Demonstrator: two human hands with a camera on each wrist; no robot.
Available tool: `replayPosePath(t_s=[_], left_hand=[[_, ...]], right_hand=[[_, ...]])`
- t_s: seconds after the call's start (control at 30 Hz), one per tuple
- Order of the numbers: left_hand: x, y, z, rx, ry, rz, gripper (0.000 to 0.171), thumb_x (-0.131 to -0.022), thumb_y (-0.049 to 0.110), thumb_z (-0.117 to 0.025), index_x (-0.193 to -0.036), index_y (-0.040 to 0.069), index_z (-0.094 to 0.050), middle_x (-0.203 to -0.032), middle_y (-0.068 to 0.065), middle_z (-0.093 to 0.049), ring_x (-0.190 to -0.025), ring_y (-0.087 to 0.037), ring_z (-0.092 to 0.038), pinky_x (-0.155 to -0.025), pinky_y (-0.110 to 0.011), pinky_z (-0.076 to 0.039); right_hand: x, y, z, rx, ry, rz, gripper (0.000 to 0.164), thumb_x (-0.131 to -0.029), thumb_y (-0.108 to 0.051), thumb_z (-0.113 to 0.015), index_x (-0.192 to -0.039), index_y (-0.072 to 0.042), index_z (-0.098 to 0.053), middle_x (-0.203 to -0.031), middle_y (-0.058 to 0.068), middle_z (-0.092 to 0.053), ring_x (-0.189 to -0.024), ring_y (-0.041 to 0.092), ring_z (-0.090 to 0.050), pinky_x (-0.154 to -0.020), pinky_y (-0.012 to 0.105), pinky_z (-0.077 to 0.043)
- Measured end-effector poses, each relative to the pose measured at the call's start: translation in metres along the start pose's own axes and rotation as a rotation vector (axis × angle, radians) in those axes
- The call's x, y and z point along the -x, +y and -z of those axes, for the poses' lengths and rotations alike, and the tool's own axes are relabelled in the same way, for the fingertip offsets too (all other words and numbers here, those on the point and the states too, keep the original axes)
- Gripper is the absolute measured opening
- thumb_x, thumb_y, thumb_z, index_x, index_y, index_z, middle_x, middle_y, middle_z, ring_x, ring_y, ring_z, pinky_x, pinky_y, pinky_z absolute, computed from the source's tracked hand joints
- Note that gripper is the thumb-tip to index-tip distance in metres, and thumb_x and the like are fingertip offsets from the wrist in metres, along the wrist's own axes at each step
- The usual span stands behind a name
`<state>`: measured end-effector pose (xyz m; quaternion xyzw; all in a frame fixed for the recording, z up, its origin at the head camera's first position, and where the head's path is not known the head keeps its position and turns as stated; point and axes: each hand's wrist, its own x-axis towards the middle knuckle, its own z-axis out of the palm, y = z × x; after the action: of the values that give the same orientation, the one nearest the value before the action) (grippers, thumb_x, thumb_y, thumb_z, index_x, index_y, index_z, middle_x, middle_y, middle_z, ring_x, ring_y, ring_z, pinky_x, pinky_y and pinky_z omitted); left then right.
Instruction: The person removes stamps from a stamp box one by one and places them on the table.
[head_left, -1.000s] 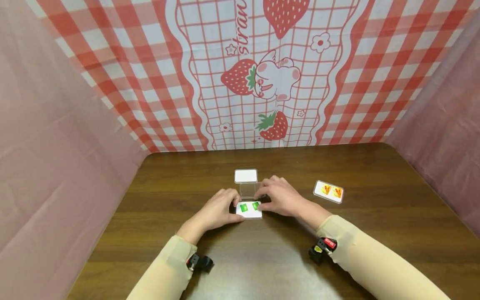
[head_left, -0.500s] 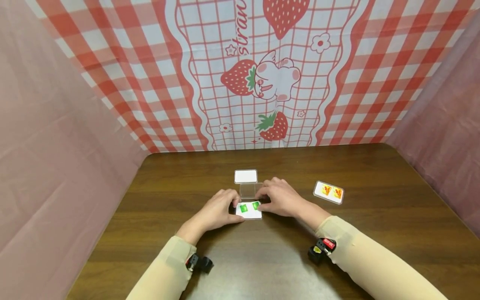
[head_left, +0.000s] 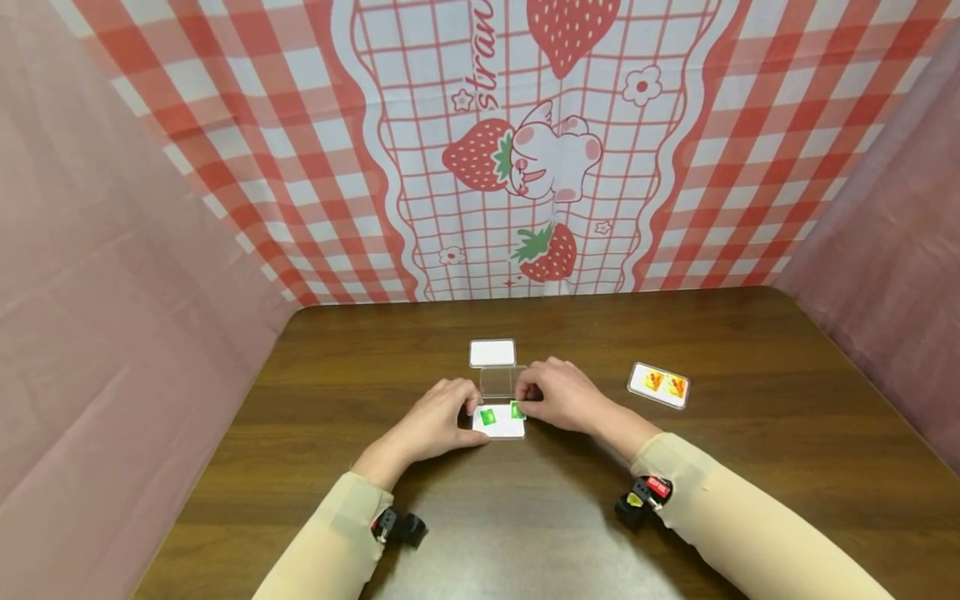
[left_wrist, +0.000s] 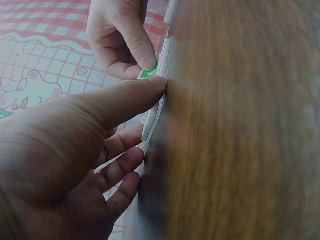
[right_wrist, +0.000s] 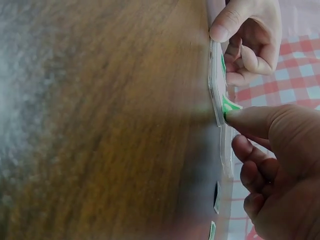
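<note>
A white card in a clear plastic case (head_left: 497, 430) lies on the table. My left hand (head_left: 442, 421) holds it by its left end, thumb on the near edge and fingers at the far side. One green square (head_left: 488, 417) lies on the card's left half. At the card's right end my right hand (head_left: 562, 398) pinches a second thin green square (head_left: 517, 410) between thumb and index finger. In the right wrist view this green square (right_wrist: 231, 104) tilts up and bends off the card's face. The left thumb (left_wrist: 140, 92) presses the case edge in the left wrist view.
A clear plastic piece (head_left: 495, 382) lies just beyond the held card, with a plain white cased card (head_left: 492, 352) behind it. To the right lies a cased card (head_left: 658, 385) with two orange pictures. A checked cloth (head_left: 285, 167) hangs along the table's back edge.
The right-hand green square has shifted a little right and lifted at the card's end, pinched by my right hand. My left hand and the card stay in place.
</note>
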<state>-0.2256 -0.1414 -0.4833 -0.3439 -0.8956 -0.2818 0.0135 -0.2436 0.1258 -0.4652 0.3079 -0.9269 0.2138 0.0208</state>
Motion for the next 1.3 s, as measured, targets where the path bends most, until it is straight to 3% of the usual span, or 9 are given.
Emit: replayPosePath(t_s=[0.17,0.3,0.4,0.47,0.6,0.83,1.0,1.07,1.3], left_hand=[[0.000,0.004,0.003,0.026,-0.005,0.002,0.051,-0.086,0.022,-0.097,-0.093,0.015,-0.047,-0.097,0.003,-0.055,-0.092,-0.021,-0.047,-0.083,-0.041,-0.039],[0.000,-0.001,0.000,0.011,0.009,-0.018,0.051,-0.086,0.026,-0.097,-0.093,0.016,-0.047,-0.096,0.004,-0.055,-0.092,-0.020,-0.046,-0.083,-0.039,-0.039],[-0.001,0.000,0.000,-0.013,-0.004,0.002,0.051,-0.086,0.027,-0.097,-0.093,0.016,-0.049,-0.096,0.004,-0.056,-0.092,-0.020,-0.047,-0.084,-0.038,-0.039],[-0.001,0.006,0.002,-0.024,-0.023,0.031,0.051,-0.085,0.025,-0.098,-0.092,0.015,-0.049,-0.096,0.004,-0.056,-0.094,-0.020,-0.047,-0.085,-0.038,-0.039],[-0.002,0.003,0.000,-0.030,-0.021,0.021,0.052,-0.084,0.025,-0.098,-0.092,0.015,-0.048,-0.096,0.004,-0.056,-0.093,-0.021,-0.048,-0.086,-0.038,-0.039],[-0.003,-0.035,-0.024,-0.021,0.052,-0.079,0.054,-0.087,0.038,-0.095,-0.096,0.020,-0.046,-0.098,0.005,-0.056,-0.091,-0.020,-0.046,-0.083,-0.036,-0.038],[-0.003,-0.030,-0.020,0.000,0.051,-0.060,0.054,-0.085,0.038,-0.097,-0.095,0.022,-0.046,-0.098,0.007,-0.057,-0.092,-0.018,-0.046,-0.084,-0.035,-0.038],[-0.002,-0.021,-0.014,0.014,0.040,-0.046,0.054,-0.083,0.035,-0.098,-0.094,0.021,-0.047,-0.098,0.007,-0.057,-0.093,-0.018,-0.047,-0.084,-0.036,-0.039],[-0.003,-0.020,-0.013,-0.013,0.043,-0.071,0.053,-0.086,0.032,-0.097,-0.094,0.018,-0.046,-0.097,0.004,-0.057,-0.091,-0.018,-0.046,-0.083,-0.039,-0.038]], right_hand=[[0.002,0.002,0.003,-0.107,0.005,0.001,0.017,-0.096,-0.014,-0.086,-0.087,-0.022,-0.073,-0.082,-0.013,-0.067,-0.079,0.008,-0.059,-0.079,0.039,-0.050],[0.006,0.006,0.010,-0.199,0.009,-0.032,0.015,-0.098,-0.011,-0.084,-0.091,-0.019,-0.073,-0.083,-0.011,-0.068,-0.077,0.006,-0.062,-0.074,0.034,-0.053],[0.012,0.011,0.015,-0.224,0.020,-0.056,0.014,-0.098,-0.011,-0.085,-0.093,-0.019,-0.074,-0.084,-0.011,-0.069,-0.078,0.007,-0.063,-0.074,0.033,-0.052],[0.016,0.016,0.019,-0.225,0.029,-0.070,0.014,-0.098,-0.012,-0.085,-0.093,-0.020,-0.074,-0.085,-0.011,-0.069,-0.079,0.008,-0.062,-0.074,0.033,-0.051],[0.025,0.025,0.026,-0.227,0.047,-0.085,0.010,-0.099,-0.013,-0.084,-0.095,-0.019,-0.077,-0.086,-0.011,-0.070,-0.080,0.008,-0.062,-0.075,0.034,-0.051],[0.040,0.037,0.030,-0.224,0.058,-0.133,0.005,-0.100,-0.015,-0.083,-0.096,-0.017,-0.080,-0.088,-0.012,-0.074,-0.081,0.007,-0.065,-0.078,0.034,-0.053],[0.045,0.041,0.028,-0.234,0.055,-0.157,0.007,-0.099,-0.012,-0.083,-0.096,-0.017,-0.080,-0.086,-0.011,-0.073,-0.079,0.009,-0.064,-0.075,0.032,-0.052],[0.047,0.041,0.027,-0.233,0.053,-0.160,0.008,-0.099,-0.011,-0.083,-0.095,-0.017,-0.079,-0.085,-0.011,-0.072,-0.079,0.008,-0.064,-0.074,0.032,-0.051],[0.050,0.040,0.022,-0.176,0.049,-0.131,0.010,-0.097,-0.013,-0.085,-0.094,-0.020,-0.079,-0.083,-0.014,-0.070,-0.078,0.006,-0.062,-0.075,0.034,-0.050]])
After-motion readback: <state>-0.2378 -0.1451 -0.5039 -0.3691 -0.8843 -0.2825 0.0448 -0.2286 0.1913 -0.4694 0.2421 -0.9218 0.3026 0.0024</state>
